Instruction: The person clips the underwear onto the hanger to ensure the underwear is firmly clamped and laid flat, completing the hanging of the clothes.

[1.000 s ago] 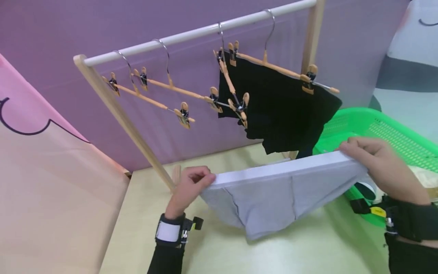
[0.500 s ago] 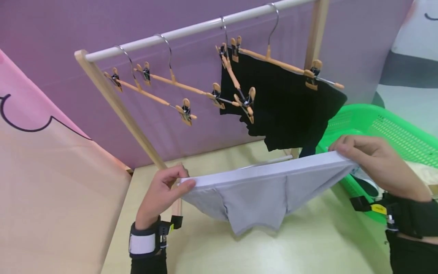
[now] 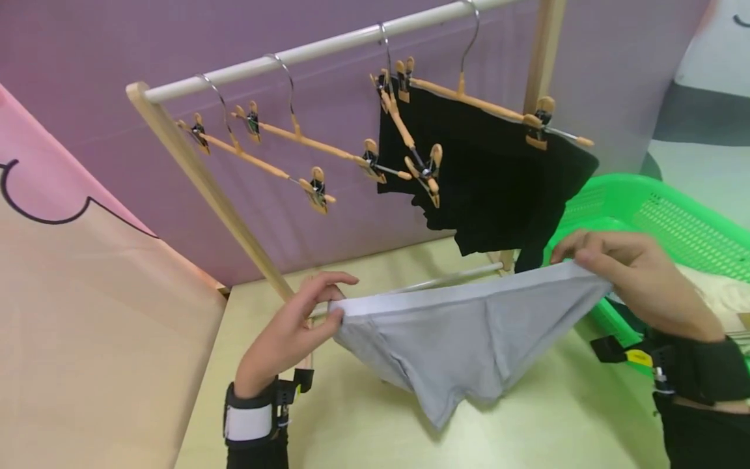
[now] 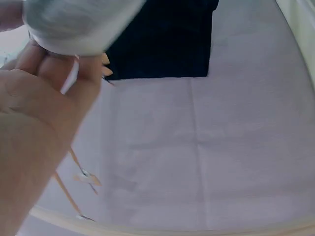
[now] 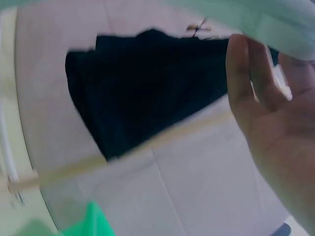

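Observation:
A pair of light grey underpants [image 3: 433,339] with a white waistband hangs between my two hands in the head view. My left hand [image 3: 287,332] pinches the left end of the waistband between thumb and fingers, its index finger lifted off. At the other end my right hand [image 3: 638,280] grips the waistband, thumb in front. The left wrist view has the pale cloth [image 4: 78,24] above the fingers of my left hand [image 4: 44,103]. Pale cloth [image 5: 275,29] also crosses the top of the right wrist view, over my right hand [image 5: 280,113].
Behind the hands stands a rack with a white rail [image 3: 328,49] and wooden posts. Clip hangers [image 3: 263,163] hang from it, and a black garment [image 3: 486,169] is clipped to one at the right. A green basket [image 3: 674,195] holding pale cloth is at the right of the table [image 3: 351,423].
My left hand first moved left, stretching the waistband, then came slightly back to the right. Its index finger has lifted. The lower part of the underpants has swung and changed shape.

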The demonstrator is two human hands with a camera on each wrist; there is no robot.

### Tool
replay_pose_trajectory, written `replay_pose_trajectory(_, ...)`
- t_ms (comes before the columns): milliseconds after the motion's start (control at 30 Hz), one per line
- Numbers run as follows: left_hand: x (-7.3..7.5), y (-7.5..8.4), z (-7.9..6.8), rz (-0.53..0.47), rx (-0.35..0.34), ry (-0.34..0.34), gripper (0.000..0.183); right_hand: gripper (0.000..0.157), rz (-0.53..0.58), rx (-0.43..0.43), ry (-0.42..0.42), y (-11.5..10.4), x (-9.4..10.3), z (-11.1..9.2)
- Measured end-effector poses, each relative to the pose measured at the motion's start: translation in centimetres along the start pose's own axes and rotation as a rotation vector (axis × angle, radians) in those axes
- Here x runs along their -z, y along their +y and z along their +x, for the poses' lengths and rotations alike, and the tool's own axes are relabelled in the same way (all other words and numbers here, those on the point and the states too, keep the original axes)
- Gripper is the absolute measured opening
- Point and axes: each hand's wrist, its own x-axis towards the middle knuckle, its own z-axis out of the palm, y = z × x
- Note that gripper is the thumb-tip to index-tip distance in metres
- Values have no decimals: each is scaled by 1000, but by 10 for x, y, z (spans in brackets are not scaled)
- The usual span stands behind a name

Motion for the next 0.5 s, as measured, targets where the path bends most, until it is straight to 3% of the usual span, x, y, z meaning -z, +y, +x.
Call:
replay_pose_trajectory(100, -2, 2, 3, 132, -12, 3, 36, 38, 83, 7, -27, 2, -3, 0)
replay_pose_trajectory(200, -1, -3, 5, 126, -46, 40, 28, 38, 65, 37, -21, 4, -5, -2)
replay_pose_trajectory(333, 5, -16, 3, -177, -144, 133, 25, 29, 3, 111, 11, 7, -8, -2)
replay_pose_trajectory(433, 10, -27, 1, -491, -259, 219, 27, 15, -163, 92, 39, 6, -10, -1)
replay_pose_trajectory(500, 12, -33, 0, -611, -316, 278, 30, 11, -287, 45, 33, 4, -13, 1)
